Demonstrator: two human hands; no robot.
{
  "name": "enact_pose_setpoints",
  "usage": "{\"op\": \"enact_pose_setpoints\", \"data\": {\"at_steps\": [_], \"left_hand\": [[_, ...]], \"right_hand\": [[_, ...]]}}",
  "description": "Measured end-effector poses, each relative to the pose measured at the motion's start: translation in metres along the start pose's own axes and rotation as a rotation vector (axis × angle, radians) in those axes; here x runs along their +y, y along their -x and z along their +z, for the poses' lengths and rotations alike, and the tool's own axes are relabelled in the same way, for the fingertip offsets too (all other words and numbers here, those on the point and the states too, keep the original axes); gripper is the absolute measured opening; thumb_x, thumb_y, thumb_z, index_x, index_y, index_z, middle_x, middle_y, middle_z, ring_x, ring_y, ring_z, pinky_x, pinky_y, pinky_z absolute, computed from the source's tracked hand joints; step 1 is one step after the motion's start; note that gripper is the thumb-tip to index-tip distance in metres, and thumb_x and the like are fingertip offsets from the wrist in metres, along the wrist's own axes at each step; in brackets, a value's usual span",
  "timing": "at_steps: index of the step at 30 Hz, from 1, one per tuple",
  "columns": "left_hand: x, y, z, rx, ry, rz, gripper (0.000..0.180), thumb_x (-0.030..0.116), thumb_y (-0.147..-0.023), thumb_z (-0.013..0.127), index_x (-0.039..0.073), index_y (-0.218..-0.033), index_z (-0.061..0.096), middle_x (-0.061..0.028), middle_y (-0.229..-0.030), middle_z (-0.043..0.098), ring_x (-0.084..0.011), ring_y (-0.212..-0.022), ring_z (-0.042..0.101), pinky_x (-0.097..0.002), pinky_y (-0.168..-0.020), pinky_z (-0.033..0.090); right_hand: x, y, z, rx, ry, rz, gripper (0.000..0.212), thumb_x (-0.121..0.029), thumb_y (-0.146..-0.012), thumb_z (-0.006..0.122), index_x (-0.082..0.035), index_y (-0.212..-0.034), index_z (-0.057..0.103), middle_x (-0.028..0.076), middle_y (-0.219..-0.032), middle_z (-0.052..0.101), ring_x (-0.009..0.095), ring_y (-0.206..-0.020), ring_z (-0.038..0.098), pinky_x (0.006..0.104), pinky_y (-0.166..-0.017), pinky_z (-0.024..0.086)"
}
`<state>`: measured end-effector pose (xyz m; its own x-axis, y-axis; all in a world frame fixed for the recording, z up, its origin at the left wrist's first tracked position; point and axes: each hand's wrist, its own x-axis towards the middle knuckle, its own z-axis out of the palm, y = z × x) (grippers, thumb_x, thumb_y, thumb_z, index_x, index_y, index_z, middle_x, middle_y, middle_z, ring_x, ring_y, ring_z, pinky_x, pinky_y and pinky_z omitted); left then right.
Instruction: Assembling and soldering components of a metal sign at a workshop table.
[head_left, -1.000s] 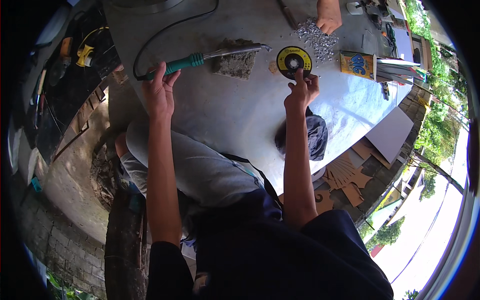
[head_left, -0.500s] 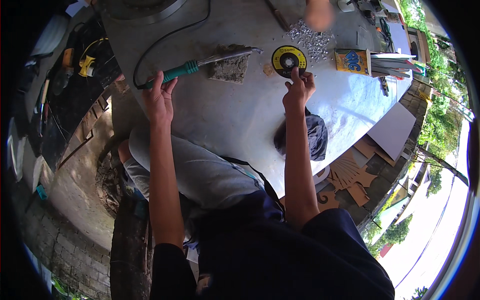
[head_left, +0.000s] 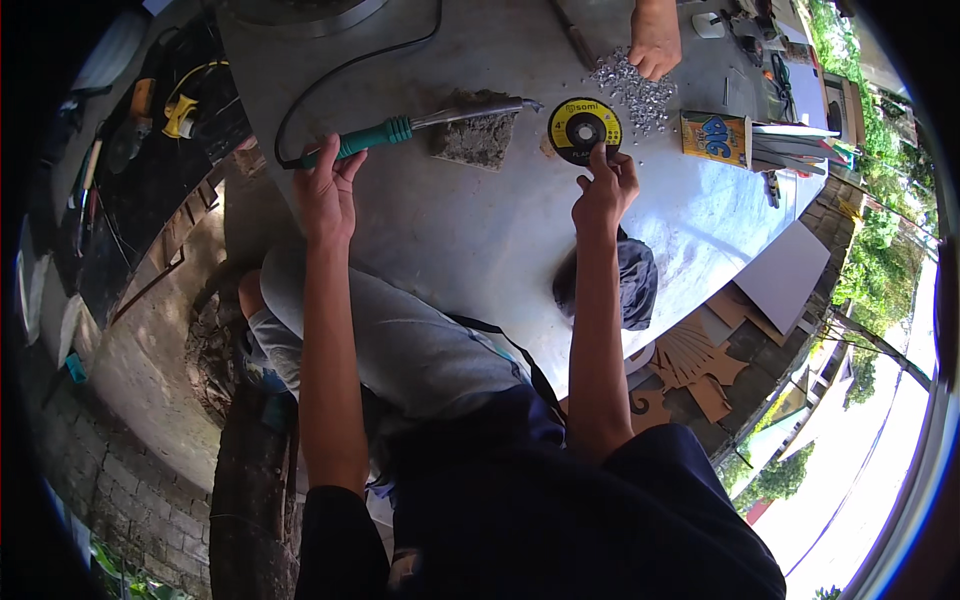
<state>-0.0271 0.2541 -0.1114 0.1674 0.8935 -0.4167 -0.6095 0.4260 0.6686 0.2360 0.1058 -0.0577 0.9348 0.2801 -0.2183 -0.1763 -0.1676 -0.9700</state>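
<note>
My left hand (head_left: 328, 193) grips the green handle of a soldering iron (head_left: 378, 138) by its cord end. The iron's metal shaft reaches right across a rough grey block (head_left: 476, 140), and its bent tip ends close to a disc. That round yellow-and-black flap disc (head_left: 584, 130) is pinched at its near edge by my right hand (head_left: 604, 192), thumb on its face. Small shiny metal pieces (head_left: 640, 95) lie in a scattered pile just beyond the disc. Another person's hand (head_left: 655, 45) reaches down into the pile from the far side, fingertips among the pieces.
A yellow box (head_left: 715, 138) holding grey strips stands at the right of the metal table (head_left: 420, 230). Dark cloth (head_left: 635, 280) lies beside my right forearm. A dark rod (head_left: 572, 35) rests near the pile. Brown cut-out pieces (head_left: 695, 360) lie beyond the table's right edge.
The other person's hand has come down onto the metal pieces. The whole view has shifted slightly; my two hands keep hold of the iron and the disc.
</note>
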Motion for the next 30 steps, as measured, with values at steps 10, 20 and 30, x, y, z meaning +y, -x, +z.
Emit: {"op": "enact_pose_setpoints", "data": {"at_steps": [10, 20, 30], "left_hand": [[-0.002, 0.002, -0.004, -0.008, 0.017, -0.001, 0.01, 0.009, -0.084, 0.064, 0.004, -0.081, 0.055, -0.0048, -0.083, 0.057, -0.0132, -0.077, 0.061, -0.0295, -0.073, 0.058], [-0.002, 0.004, -0.003, 0.014, 0.006, 0.002, 0.011, 0.01, -0.085, 0.062, 0.003, -0.082, 0.054, -0.0056, -0.084, 0.057, -0.0133, -0.078, 0.061, -0.0299, -0.075, 0.057], [0.001, -0.001, -0.005, -0.043, 0.006, 0.01, 0.011, 0.01, -0.085, 0.062, 0.002, -0.083, 0.054, -0.0052, -0.084, 0.057, -0.0135, -0.078, 0.061, -0.0308, -0.075, 0.058]], "right_hand": [[-0.009, 0.013, 0.006, 0.039, -0.073, 0.13, 0.021, -0.012, -0.083, 0.065, -0.008, -0.075, 0.047, 0.0, -0.071, 0.054, 0.007, -0.061, 0.05, 0.0212, -0.044, 0.038], [-0.013, 0.02, 0.014, 0.023, 0.061, 0.041, 0.019, -0.013, -0.084, 0.065, -0.009, -0.077, 0.048, 0.0, -0.073, 0.055, 0.009, -0.064, 0.053, 0.0234, -0.048, 0.039], [-0.022, 0.022, 0.018, 0.064, 0.083, 0.041, 0.021, -0.016, -0.083, 0.066, -0.009, -0.077, 0.046, 0.0, -0.074, 0.054, 0.01, -0.067, 0.052, 0.0248, -0.049, 0.038]]}}
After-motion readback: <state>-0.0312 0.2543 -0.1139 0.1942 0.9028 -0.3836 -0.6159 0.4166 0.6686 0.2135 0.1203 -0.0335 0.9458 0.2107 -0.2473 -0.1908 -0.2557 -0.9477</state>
